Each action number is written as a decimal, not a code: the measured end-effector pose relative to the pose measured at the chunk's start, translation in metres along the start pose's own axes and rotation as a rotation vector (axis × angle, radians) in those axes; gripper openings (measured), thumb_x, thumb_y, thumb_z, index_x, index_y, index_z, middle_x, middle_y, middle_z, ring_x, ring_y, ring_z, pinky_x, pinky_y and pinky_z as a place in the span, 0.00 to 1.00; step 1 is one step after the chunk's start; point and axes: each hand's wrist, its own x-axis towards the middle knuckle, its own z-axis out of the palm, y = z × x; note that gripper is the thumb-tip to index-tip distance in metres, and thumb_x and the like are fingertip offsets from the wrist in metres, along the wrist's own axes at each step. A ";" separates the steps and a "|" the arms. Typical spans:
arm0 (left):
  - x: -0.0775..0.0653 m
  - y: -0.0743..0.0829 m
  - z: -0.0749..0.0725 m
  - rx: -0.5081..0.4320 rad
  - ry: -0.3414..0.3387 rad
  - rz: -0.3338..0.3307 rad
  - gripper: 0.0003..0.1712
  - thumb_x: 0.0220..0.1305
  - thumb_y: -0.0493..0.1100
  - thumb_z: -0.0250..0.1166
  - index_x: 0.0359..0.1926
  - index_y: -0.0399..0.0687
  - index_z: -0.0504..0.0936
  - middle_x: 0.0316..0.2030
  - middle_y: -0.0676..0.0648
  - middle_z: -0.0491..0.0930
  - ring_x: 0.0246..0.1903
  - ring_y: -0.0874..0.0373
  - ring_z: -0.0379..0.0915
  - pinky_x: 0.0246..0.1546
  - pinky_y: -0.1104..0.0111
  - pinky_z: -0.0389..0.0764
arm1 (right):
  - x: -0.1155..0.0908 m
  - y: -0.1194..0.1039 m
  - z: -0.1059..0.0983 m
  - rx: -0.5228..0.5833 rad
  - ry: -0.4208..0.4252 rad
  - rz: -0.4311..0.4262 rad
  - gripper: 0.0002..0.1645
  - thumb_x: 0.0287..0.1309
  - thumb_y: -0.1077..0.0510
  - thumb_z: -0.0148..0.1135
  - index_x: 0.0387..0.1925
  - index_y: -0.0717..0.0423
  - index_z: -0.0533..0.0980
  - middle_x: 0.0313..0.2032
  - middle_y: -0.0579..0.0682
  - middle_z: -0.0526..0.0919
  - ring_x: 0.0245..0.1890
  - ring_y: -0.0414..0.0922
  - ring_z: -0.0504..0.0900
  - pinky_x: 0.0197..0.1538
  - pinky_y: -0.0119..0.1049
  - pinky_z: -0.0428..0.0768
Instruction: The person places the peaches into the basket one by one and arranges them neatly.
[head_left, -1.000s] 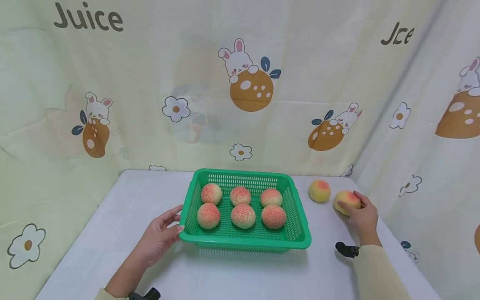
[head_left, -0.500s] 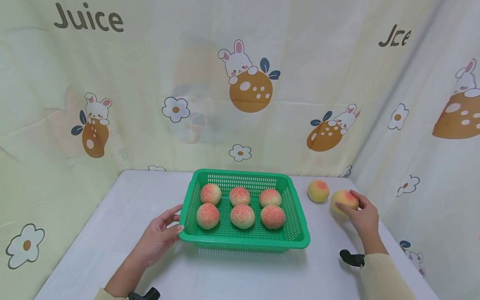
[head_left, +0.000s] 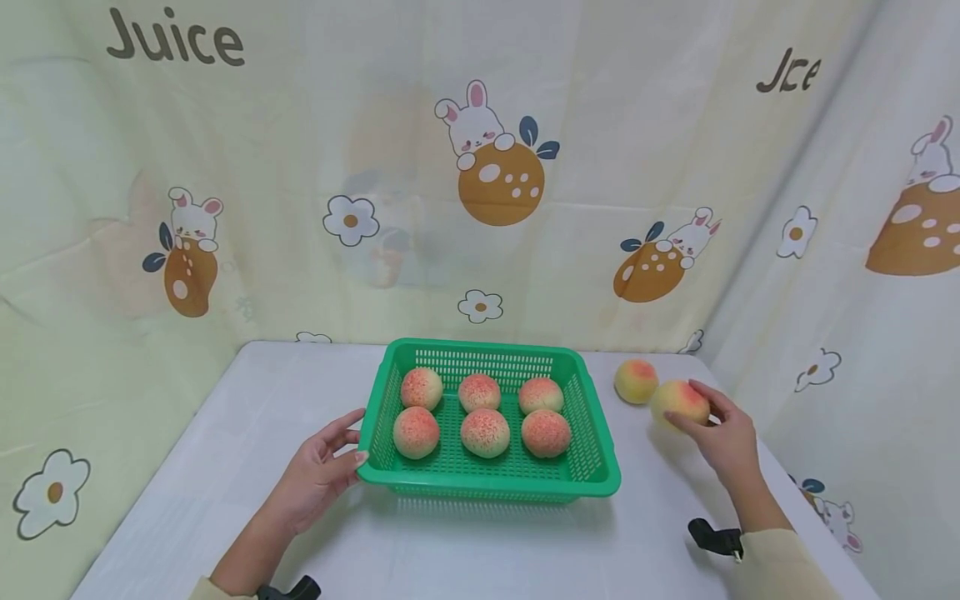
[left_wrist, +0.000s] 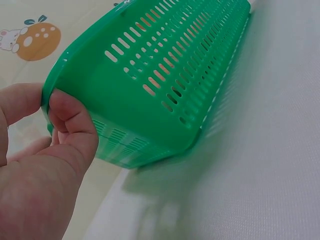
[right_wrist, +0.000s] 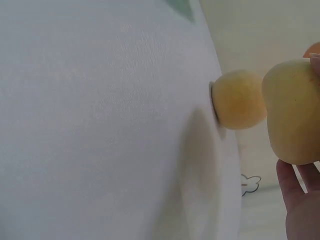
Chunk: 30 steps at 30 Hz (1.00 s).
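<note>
My left hand [head_left: 318,479] pinches the left rim of a green plastic basket [head_left: 495,489], thumb and fingers on either side of the edge in the left wrist view. Inside the basket lie several speckled pink-and-cream peaches [head_left: 485,432] in two rows. At the right, my right hand [head_left: 723,437] grips a smooth yellow peach [head_left: 679,405] with a reddish top. The right wrist view has this held peach [right_wrist: 292,115] raised above the table, its shadow below it. Another yellow peach [head_left: 636,382] rests on the table just behind and left of the held one.
The white table [head_left: 487,554] ends at a cloth curtain [head_left: 300,275] printed with rabbits, fruit and flowers. The curtain also hangs along the left and right sides. The basket stands mid-table, between the two hands.
My right hand has moved slightly left with the yellow peach, raising it off the table, nearer the other yellow peach. The left hand and the basket have stayed put.
</note>
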 end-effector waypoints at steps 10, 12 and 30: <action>-0.001 0.000 0.000 0.005 0.010 -0.009 0.43 0.70 0.33 0.63 0.80 0.44 0.53 0.53 0.45 0.70 0.45 0.61 0.80 0.50 0.70 0.86 | -0.023 -0.021 -0.002 -0.006 -0.048 -0.083 0.50 0.57 0.36 0.73 0.76 0.47 0.65 0.72 0.59 0.67 0.59 0.45 0.69 0.44 0.12 0.76; -0.001 0.000 0.000 0.004 0.010 -0.008 0.43 0.70 0.33 0.63 0.80 0.44 0.53 0.53 0.45 0.70 0.45 0.61 0.80 0.50 0.70 0.86 | -0.027 -0.024 -0.001 -0.007 -0.052 -0.098 0.49 0.57 0.37 0.73 0.75 0.48 0.66 0.72 0.60 0.68 0.59 0.44 0.69 0.44 0.12 0.76; -0.001 0.000 0.001 0.010 0.010 -0.009 0.43 0.71 0.34 0.63 0.80 0.45 0.53 0.53 0.45 0.70 0.45 0.62 0.80 0.50 0.70 0.86 | -0.055 -0.050 0.001 0.031 -0.087 -0.213 0.44 0.56 0.46 0.77 0.71 0.50 0.70 0.60 0.38 0.75 0.51 0.25 0.73 0.47 0.16 0.78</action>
